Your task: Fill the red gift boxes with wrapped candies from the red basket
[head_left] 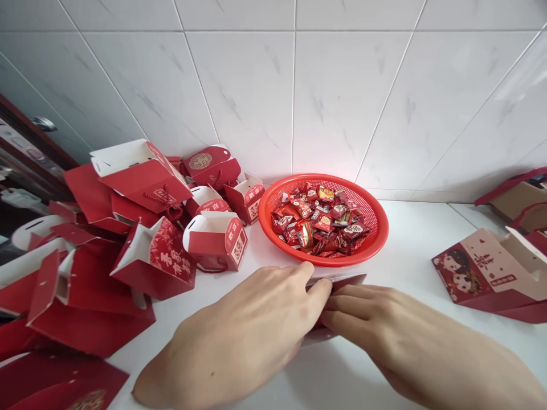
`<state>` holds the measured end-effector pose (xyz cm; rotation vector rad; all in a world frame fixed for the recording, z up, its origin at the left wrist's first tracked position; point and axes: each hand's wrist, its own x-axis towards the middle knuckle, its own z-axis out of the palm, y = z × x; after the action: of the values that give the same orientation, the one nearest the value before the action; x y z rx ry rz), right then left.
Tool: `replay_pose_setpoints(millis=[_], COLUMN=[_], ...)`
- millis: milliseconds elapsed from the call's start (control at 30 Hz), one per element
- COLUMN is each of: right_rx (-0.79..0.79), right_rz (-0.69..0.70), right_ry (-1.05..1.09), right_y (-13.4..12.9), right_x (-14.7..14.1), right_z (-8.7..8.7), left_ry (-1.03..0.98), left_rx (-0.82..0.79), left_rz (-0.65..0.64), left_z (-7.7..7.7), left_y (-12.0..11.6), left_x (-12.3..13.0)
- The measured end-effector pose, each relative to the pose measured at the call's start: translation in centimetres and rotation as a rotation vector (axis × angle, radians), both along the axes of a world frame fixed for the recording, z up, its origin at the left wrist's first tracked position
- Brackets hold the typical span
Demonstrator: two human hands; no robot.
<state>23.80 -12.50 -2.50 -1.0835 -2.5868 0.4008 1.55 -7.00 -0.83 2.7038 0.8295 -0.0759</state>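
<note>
Just in front of the candy basket, a dark-red paper gift box (355, 279) sits between my hands, mostly covered by them. My left hand (252, 324) is closed around its near left side, thumb and forefinger at the top edge. Pressed together, the fingers of my right hand (380, 319) grip the box from the right, and their tips meet my left thumb. What lies inside the box is hidden. Right behind it stands a round red plastic basket (378, 228) holding many wrapped candies (320, 222).
Red paper gift boxes (149, 256) are heaped at the left, some stacked on others. A pink-and-red box with cartoon figures (482, 270) stands at the right, with another open box (521, 199) behind it. A white tiled wall (337, 102) bounds the white tabletop (410, 250).
</note>
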Motion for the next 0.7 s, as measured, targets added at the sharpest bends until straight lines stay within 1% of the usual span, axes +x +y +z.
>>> replay_pose_setpoints(millis=[100, 200, 367, 500, 600, 700], right_rx=[-0.115, -0.177, -0.185, -0.207, -0.223, -0.236], right_rz=[0.032, 0.046, 0.022, 0.010, -0.012, -0.046], right_ry=[-0.062, -0.071, -0.165, -0.238, -0.238, -0.195], right_y=[0.3, 0.8, 1.8, 2.1, 2.0, 1.9], right_x=[-0.9, -1.5, -2.6, -3.5, -3.5, -2.7], right_z=[-0.2, -0.2, -0.4, -0.6, -0.5, -0.2], left_ry=[0.029, 0.039, 0.047, 0.040, 0.046, 0.055], left_rx=[0.000, 0.003, 0.004, 0.015, 0.012, 0.002], left_rz=[0.003, -0.006, -0.049, -0.048, -0.044, -0.038], left_z=[0.0, -0.1, -0.1, -0.2, 0.0, 0.3], left_y=[-0.1, -0.1, -0.1, -0.1, 0.0, 0.1], left_x=[-0.1, -0.2, -0.3, -0.3, -0.3, -0.1])
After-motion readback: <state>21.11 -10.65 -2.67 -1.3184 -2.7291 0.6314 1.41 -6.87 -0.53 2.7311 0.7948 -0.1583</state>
